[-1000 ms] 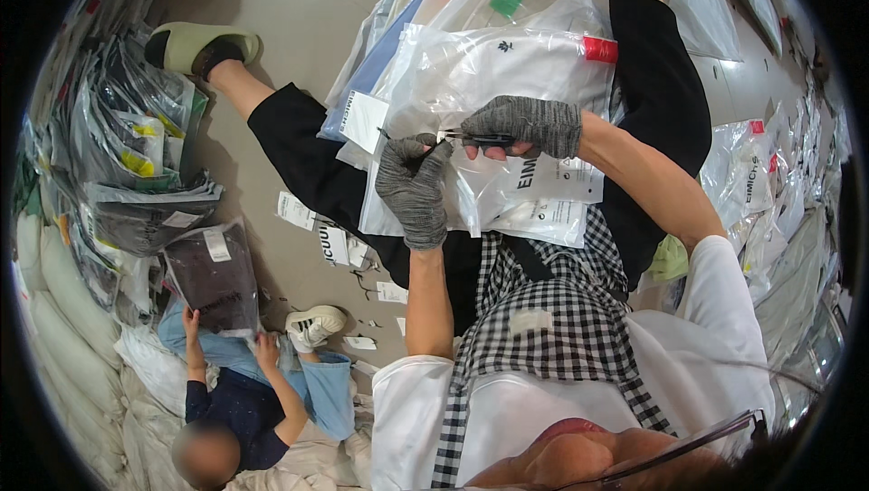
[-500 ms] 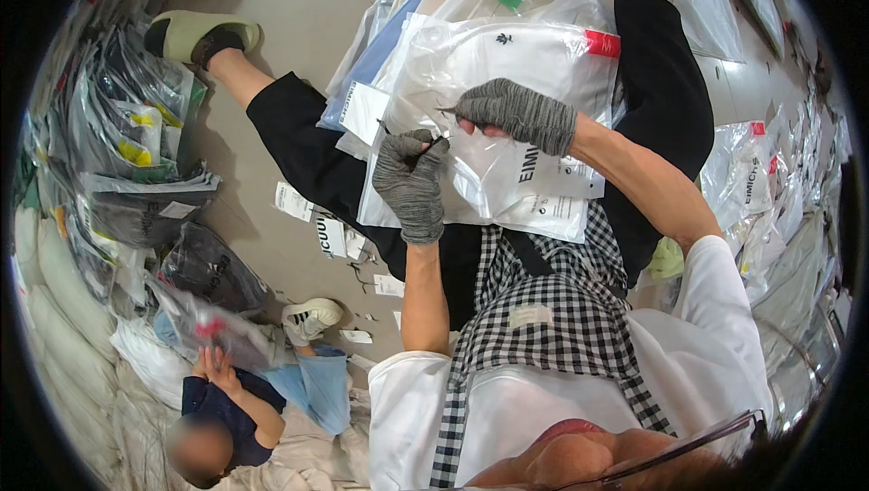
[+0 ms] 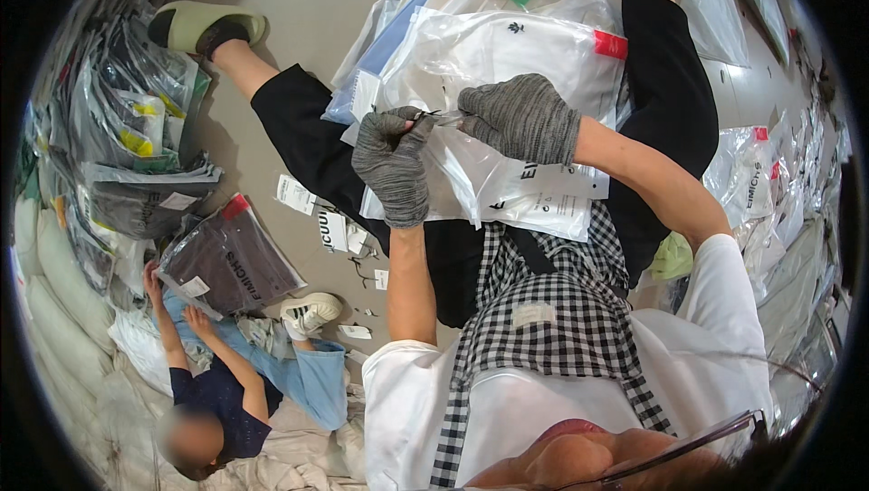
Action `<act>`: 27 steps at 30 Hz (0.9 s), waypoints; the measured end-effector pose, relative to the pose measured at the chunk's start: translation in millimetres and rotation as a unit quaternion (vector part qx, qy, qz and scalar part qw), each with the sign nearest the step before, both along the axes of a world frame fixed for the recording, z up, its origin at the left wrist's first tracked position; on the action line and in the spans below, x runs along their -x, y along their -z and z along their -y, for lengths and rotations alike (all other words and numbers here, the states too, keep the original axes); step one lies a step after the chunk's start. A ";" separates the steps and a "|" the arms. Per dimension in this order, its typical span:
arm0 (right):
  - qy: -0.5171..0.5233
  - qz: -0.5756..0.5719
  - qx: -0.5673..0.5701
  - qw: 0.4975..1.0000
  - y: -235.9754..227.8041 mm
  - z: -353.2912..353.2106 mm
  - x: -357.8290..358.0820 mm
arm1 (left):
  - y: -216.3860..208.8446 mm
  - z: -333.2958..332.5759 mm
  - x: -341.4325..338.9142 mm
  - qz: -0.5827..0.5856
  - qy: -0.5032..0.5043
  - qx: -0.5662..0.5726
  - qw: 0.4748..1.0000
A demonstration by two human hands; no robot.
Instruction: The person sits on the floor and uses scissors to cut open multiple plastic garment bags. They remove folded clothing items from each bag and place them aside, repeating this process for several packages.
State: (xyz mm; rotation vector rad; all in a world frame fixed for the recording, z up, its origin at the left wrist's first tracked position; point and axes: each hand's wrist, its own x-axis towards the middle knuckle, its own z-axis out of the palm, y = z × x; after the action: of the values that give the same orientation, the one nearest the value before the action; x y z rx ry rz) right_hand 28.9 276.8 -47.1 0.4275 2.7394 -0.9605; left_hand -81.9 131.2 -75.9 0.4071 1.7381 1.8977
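- In the head view, the left hand [image 3: 394, 165], grey-gloved, had its fingertips pinched together on a thin dark cord [image 3: 423, 114].
- The right hand [image 3: 520, 118], just right of it, was curled nearly closed; I could not tell what it gripped.
- A clear bag [image 3: 507, 55] holding white cloth lay below both hands, overlapping other bags [image 3: 572, 4] farther off.

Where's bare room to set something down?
Bare floor lies between the green shoe and the bags on the lap, and between the dark bags and black trousers. Crowded: beneath the left hand and right hand, and around the white tags.
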 end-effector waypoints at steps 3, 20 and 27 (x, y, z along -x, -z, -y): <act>-0.004 0.011 0.000 1.000 2.6 2.6 4.9 | -2.2 0.2 2.9 -0.032 0.038 0.024 0.998; 0.202 -0.248 0.090 0.943 -3.4 28.1 -41.5 | -35.3 120.1 25.0 -0.162 0.111 0.269 0.943; 0.076 -0.277 0.109 0.952 3.6 105.5 -31.0 | -11.7 117.3 28.8 -0.053 0.118 0.270 0.954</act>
State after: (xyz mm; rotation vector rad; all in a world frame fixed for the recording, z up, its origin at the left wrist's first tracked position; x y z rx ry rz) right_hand 59.9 171.2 -50.7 0.3776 3.0554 -1.6188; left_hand -110.7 13.9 -64.2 0.4814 2.0787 1.1877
